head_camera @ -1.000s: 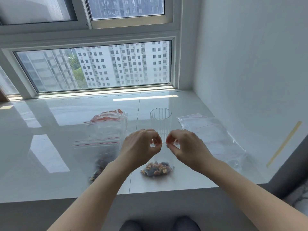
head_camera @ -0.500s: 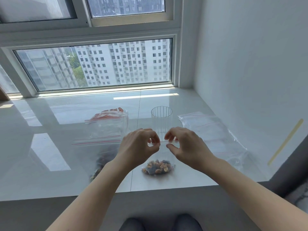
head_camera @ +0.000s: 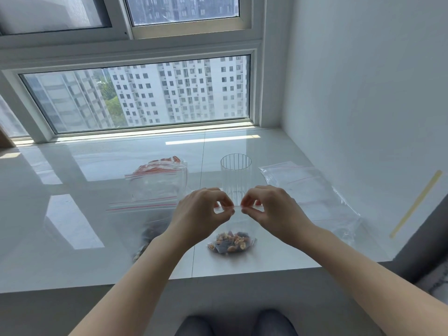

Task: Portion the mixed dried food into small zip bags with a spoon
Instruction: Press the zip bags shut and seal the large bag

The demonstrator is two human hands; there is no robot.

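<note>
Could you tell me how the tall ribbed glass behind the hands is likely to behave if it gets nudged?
The ribbed glass stands tall and narrow, so a knock near its rim would probably tip it. It looks empty, so likely light and easy to shift on the glossy counter. Being a round cylinder, it would probably roll once down, and thin clear walls suggest it could break.

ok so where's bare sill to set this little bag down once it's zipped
Bare sill lies left of the big zip bag, and along the window behind the glass. It is crowded from the big bag across to the flat bags by the wall.
</note>
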